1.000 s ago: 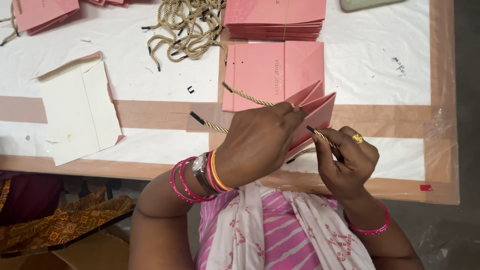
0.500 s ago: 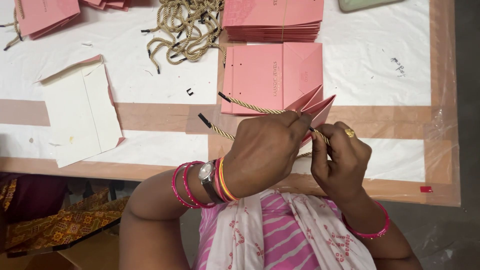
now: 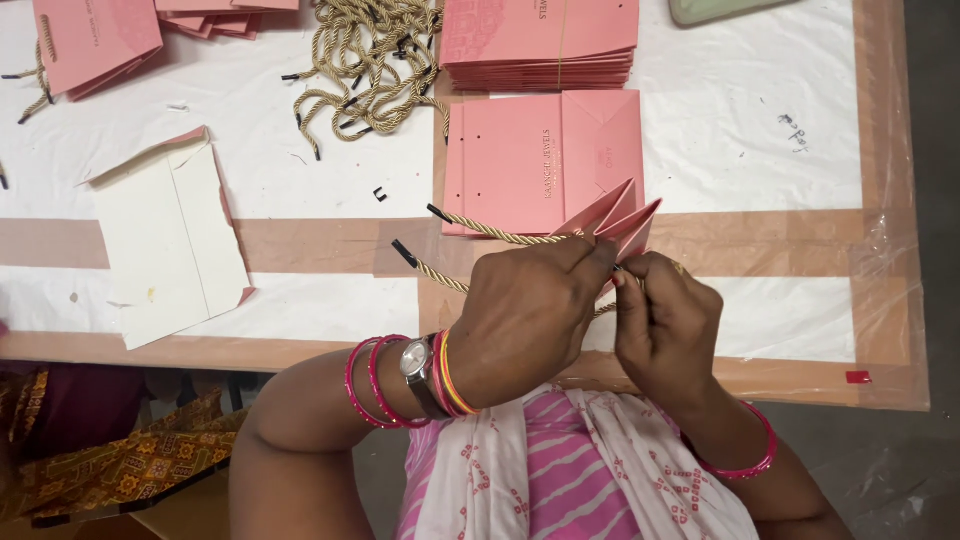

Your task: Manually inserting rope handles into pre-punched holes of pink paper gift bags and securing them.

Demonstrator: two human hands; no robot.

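Both hands pinch close together over the bench edge: the left hand grips the light, creasable pink paper bag, the right hand feeds limp gold cord, best held near its stiff black tip

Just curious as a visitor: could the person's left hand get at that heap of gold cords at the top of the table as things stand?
Probably not right away. The left hand is busy gripping a pink paper bag and its gold cord. The heap of cords lies uncovered at the far side, with only bare table between.
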